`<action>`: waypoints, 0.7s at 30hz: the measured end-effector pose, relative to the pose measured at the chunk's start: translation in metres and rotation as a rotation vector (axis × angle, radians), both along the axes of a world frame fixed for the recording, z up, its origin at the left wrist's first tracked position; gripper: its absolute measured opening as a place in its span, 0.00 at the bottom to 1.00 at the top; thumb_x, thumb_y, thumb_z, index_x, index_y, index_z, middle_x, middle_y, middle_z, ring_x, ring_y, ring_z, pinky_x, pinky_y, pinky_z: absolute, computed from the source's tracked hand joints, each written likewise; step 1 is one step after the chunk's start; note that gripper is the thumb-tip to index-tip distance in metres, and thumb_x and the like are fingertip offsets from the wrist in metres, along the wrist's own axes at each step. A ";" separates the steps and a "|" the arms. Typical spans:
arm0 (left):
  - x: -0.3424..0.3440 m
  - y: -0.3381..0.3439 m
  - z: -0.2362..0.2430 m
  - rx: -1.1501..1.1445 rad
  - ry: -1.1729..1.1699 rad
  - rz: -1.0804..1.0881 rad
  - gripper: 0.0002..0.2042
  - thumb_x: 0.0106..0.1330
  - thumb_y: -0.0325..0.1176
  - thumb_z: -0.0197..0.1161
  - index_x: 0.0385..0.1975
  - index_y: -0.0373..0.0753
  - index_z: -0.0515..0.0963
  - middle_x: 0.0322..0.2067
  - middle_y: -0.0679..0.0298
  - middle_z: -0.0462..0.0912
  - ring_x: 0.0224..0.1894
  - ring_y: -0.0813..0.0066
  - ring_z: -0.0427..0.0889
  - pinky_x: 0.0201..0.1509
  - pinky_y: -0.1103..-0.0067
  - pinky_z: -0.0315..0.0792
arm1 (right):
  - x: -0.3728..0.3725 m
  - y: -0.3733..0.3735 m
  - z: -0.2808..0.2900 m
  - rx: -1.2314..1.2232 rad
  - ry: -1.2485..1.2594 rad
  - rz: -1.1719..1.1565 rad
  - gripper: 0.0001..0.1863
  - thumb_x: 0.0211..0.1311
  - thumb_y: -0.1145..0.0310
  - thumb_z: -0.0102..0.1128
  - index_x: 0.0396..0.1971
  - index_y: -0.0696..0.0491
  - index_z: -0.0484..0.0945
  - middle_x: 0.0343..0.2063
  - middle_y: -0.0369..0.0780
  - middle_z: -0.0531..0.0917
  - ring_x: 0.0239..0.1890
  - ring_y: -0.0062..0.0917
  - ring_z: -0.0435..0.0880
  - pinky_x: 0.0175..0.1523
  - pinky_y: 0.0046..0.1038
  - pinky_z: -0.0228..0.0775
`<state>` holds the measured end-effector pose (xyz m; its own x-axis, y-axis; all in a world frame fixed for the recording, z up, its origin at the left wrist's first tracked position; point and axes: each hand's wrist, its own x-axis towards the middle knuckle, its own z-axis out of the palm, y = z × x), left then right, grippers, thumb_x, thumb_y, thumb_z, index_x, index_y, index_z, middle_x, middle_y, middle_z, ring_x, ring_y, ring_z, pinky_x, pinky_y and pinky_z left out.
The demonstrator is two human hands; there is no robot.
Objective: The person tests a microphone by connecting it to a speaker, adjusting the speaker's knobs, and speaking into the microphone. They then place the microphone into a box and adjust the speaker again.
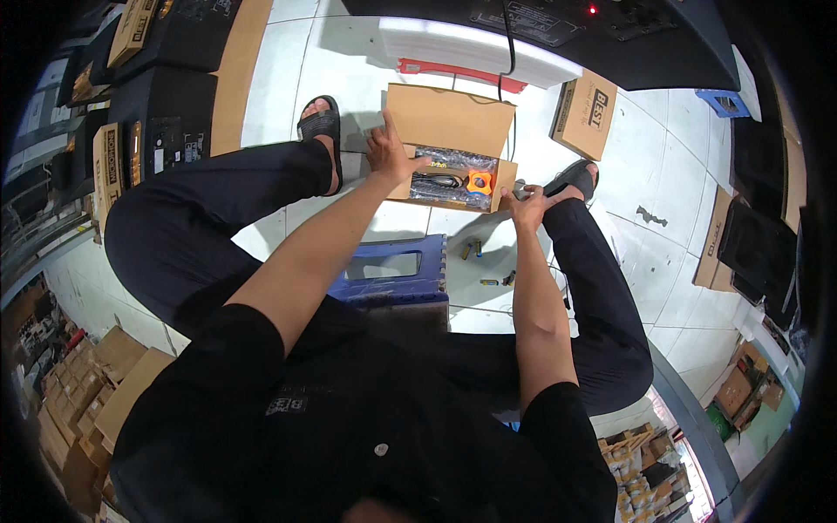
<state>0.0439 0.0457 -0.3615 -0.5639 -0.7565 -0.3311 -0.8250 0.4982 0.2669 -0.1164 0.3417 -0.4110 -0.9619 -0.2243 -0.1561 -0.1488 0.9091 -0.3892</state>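
Observation:
An opened brown cardboard box (pixel 451 118) lies on the floor between my feet, its lid folded back to the far side. Inside are bubble wrap (pixel 475 163), a coiled black cable (pixel 438 180), and an orange piece with a round hole (pixel 479 182). My left hand (pixel 392 157) is at the box's left side with its fingers spread, the thumb reaching over the inside edge. At the right side flap (pixel 506 178), my right hand (pixel 526 207) touches the cardboard with its fingers apart. Its fingertips are partly hard to make out.
A blue plastic step stool (pixel 392 261) stands just nearer than the box. Several batteries (pixel 471 250) lie on the white tiles (pixel 645 253). A closed carton (pixel 586 113) sits beyond my right foot. Large black speakers (pixel 645 44) stand at the far side, with a cable (pixel 509 44) hanging down.

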 end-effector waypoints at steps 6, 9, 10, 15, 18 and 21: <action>0.059 -0.079 -0.029 0.483 0.115 -0.147 0.59 0.54 0.39 0.80 0.79 0.41 0.42 0.60 0.41 0.73 0.64 0.46 0.76 0.64 0.62 0.74 | 0.008 -0.049 0.039 -0.272 -0.204 0.543 0.09 0.52 0.74 0.65 0.35 0.57 0.81 0.30 0.47 0.86 0.33 0.38 0.87 0.40 0.37 0.78; 0.076 -0.118 -0.022 0.612 0.142 -0.112 0.46 0.58 0.36 0.77 0.74 0.40 0.55 0.59 0.45 0.76 0.63 0.47 0.77 0.63 0.62 0.75 | 0.034 -0.047 0.009 -0.125 -0.284 0.624 0.18 0.49 0.72 0.74 0.43 0.51 0.83 0.39 0.46 0.86 0.44 0.44 0.87 0.53 0.41 0.80; 0.104 -0.119 -0.042 0.556 0.154 0.000 0.40 0.59 0.35 0.76 0.71 0.40 0.62 0.57 0.47 0.78 0.61 0.48 0.78 0.61 0.62 0.76 | 0.045 -0.058 0.014 -0.097 -0.210 0.583 0.18 0.50 0.71 0.74 0.44 0.51 0.83 0.40 0.46 0.86 0.44 0.44 0.87 0.53 0.42 0.80; 0.132 -0.035 -0.068 -0.086 0.169 0.064 0.12 0.66 0.35 0.66 0.47 0.40 0.78 0.41 0.54 0.83 0.48 0.51 0.84 0.49 0.60 0.78 | 0.036 -0.047 0.039 0.052 -0.095 0.639 0.18 0.59 0.63 0.72 0.47 0.52 0.82 0.44 0.47 0.86 0.45 0.45 0.87 0.52 0.45 0.79; 0.076 -0.001 0.000 -0.126 0.223 -0.417 0.06 0.67 0.33 0.59 0.39 0.41 0.79 0.37 0.55 0.83 0.43 0.52 0.84 0.45 0.59 0.78 | 0.025 -0.035 0.019 0.168 -0.100 0.647 0.15 0.61 0.62 0.68 0.45 0.51 0.82 0.40 0.46 0.87 0.43 0.44 0.88 0.49 0.45 0.80; 0.053 0.023 -0.015 0.200 0.390 -0.844 0.12 0.62 0.30 0.62 0.45 0.36 0.80 0.50 0.51 0.81 0.53 0.53 0.80 0.58 0.60 0.75 | 0.024 -0.050 0.020 0.151 -0.095 0.648 0.15 0.59 0.64 0.69 0.46 0.51 0.83 0.40 0.46 0.87 0.45 0.43 0.88 0.49 0.44 0.80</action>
<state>0.0967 0.0692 -0.3769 -0.9965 0.0019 -0.0832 -0.0480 0.8040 0.5927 -0.0923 0.2917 -0.3915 -0.6205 -0.7210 -0.3085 -0.6542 0.6928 -0.3034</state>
